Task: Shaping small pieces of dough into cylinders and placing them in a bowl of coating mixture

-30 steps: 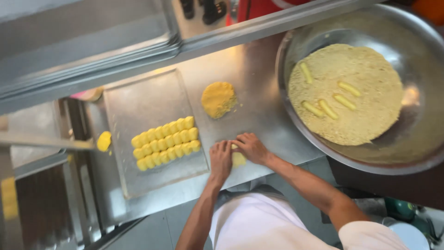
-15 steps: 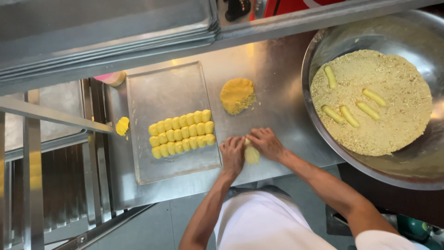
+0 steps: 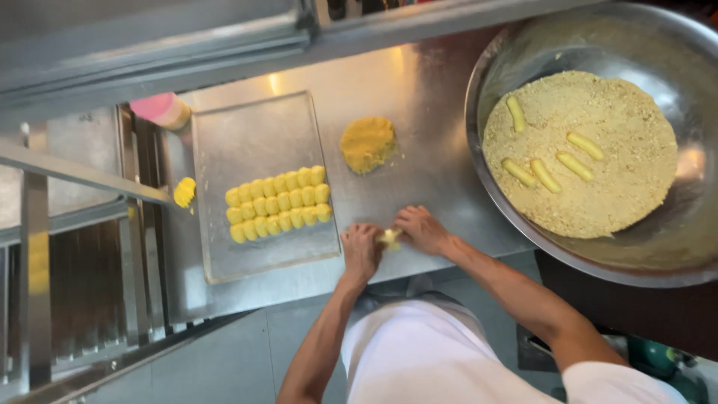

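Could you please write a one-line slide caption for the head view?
Both hands, left hand and right hand, shape a pale yellow dough piece on the steel counter.

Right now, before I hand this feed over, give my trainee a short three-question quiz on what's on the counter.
1. True or false: the left hand and right hand are both at one small yellow dough piece.
2. How many yellow sticks lie on the crumbs in the big metal bowl?
3. Where are the shaped pieces lined up? A) on the flat tray B) in the bowl C) on the floor

Key: 1 true; 2 five; 3 A.
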